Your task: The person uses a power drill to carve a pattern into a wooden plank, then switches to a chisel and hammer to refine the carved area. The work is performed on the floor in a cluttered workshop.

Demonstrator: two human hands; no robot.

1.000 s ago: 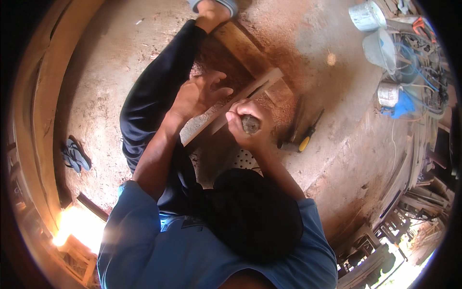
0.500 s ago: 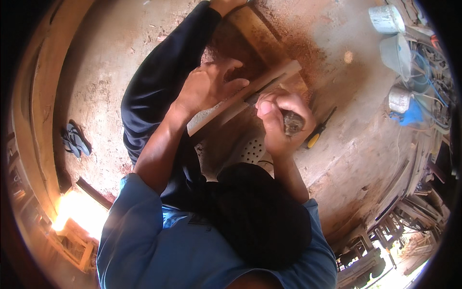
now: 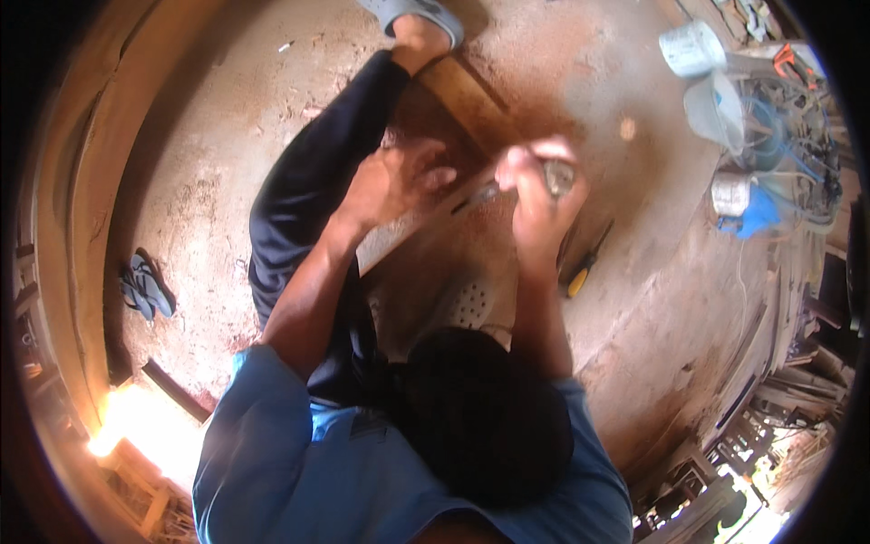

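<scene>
My left hand (image 3: 391,186) grips and presses down on a pale wooden strip (image 3: 385,243) that slants across a wider brown board (image 3: 467,95). My right hand (image 3: 536,195) is closed round a tool with a grey head (image 3: 559,174). It is blurred and held just above the strip's far end. A thin dark shaft (image 3: 476,198) shows between my two hands. My leg in black trousers (image 3: 313,190) stretches forward, and its foot in a grey sandal (image 3: 412,14) rests at the board's far end.
A yellow-handled screwdriver (image 3: 584,272) lies on the dusty concrete floor (image 3: 208,163) to the right. White buckets (image 3: 693,47) and a blue container (image 3: 754,216) stand far right. A pair of sandals (image 3: 145,286) lies left. A white perforated object (image 3: 471,304) sits below the strip.
My right hand has swung with the tool to the right and away from me along the strip. My left hand has stayed on the strip.
</scene>
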